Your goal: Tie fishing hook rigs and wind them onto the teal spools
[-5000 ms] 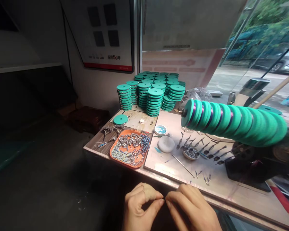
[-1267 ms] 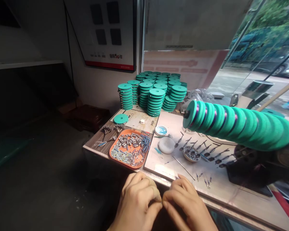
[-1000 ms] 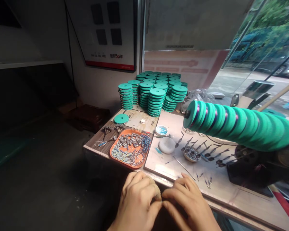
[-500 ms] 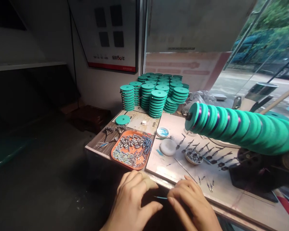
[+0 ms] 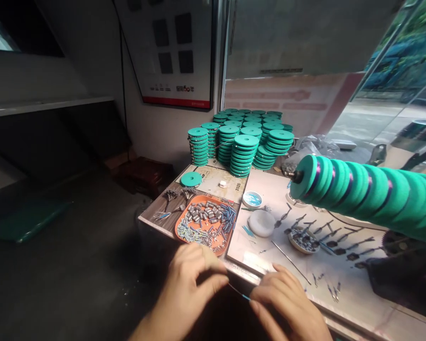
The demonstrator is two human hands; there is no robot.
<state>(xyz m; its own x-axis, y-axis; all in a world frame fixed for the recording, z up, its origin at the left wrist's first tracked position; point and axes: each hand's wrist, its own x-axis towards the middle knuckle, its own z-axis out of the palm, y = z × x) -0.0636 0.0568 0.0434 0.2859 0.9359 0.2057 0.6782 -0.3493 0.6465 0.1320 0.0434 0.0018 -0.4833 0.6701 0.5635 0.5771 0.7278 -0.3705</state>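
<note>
A slender, wire-like piece with a bright blue section spans the gap between two bare hands, in front of the worktable's near edge. It slants down from the left hand to the right hand, its long axis running mostly sideways; the thin, dull end points to the left fingertips, the blue end to the right. The hands are apart from each other, and each appears to pinch one end between thumb and forefinger (the exact contact is too small to make out). With so little to grip, the piece could slip and drop into the dark space below if either pinch loosens; uneven pulling could bend it or part its sections. Just beyond the left hand sits an orange plastic tray of small metal and coloured parts. Farther right, thick green foam discs line a spindle; behind the tray, similar discs stand stacked.
</note>
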